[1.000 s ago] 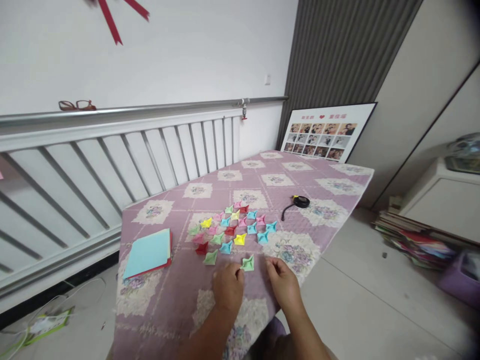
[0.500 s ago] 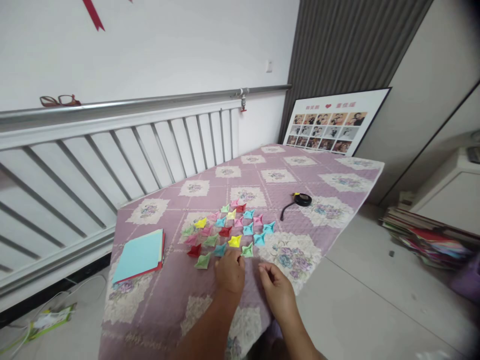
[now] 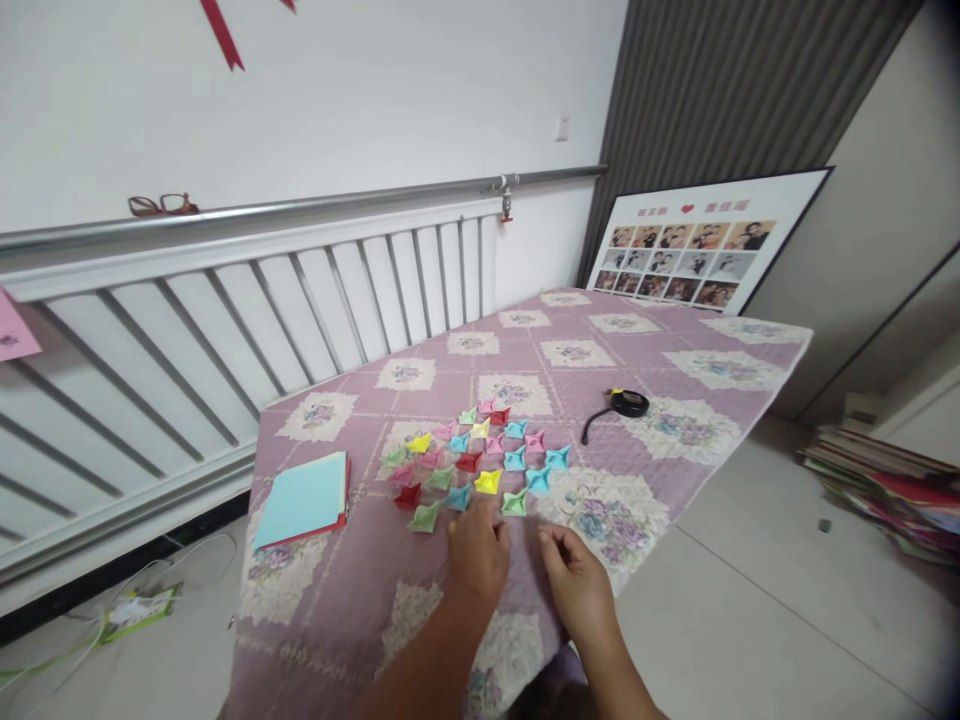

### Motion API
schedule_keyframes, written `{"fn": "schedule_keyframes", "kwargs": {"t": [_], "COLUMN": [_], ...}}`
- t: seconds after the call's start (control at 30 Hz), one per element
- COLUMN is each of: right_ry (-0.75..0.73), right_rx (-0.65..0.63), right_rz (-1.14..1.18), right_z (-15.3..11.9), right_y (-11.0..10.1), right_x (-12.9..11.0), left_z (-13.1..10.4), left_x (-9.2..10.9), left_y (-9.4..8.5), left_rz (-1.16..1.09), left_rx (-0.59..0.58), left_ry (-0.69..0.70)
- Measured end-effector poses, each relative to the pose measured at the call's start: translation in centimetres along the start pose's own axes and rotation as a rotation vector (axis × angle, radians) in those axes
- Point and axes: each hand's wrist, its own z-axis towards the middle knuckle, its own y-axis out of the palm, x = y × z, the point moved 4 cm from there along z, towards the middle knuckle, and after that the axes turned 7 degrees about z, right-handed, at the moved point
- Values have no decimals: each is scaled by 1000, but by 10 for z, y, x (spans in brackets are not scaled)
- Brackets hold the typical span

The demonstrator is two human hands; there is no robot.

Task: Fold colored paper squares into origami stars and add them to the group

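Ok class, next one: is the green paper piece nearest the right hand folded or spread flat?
Folded: the green paper piece near the right hand has pointed corners raised around a sunken middle.

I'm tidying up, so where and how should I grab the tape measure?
I'd pinch the tape measure by opposite edges of its round, compact body, coming from above and the right, since its strap and the folded papers lie to the left.

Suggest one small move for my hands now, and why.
I'd probably ease the left hand straight back toward you. Its knuckles sit right by the nearest blue piece and yellow piece, so a sideways shift might knock them. The right hand sits apart from the pieces.
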Motion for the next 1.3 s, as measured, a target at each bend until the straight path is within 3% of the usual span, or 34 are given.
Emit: {"fn": "schedule_keyframes", "kwargs": {"t": [0.13,0.27,0.43,0.53,0.63,0.73,0.77,0.9,1.07,1.3], "right_ry": [-9,-11,-1,22,28,27,29,14,-54,-53], "right_rx": [-9,-21,-8,-15,-36,-34,-26,-21,-63,-60], "right_rz": [-80,-190,-319,-392,-435,-465,-472,-467,-467,-500], "right_z": [3,6,9,7,4,2,1,-5,-14,-17], "right_y": [4,8,10,13,18,25,27,36,43,43], "right_x": [-1,-4,-6,-6,-6,-7,-7,-10,-16,-17], "left_z": [-23,-60,-102,-110,-102,-79,-69,-31,-1,10], "left_x": [-10,-32,-75,-110,-149,-187,-199,-242,-270,-281], "left_y": [-4,-8,-22,-40,-72,-109,-120,-154,-162,-155], "left_rz": [-59,-144,-257,-289,-255,-3,121,233,323,379], "left_rx": [10,-26,-27,15,122,199,202,207,90,-60], "left_ry": [89,204,308,230,121,100,88,29,19,61]}}
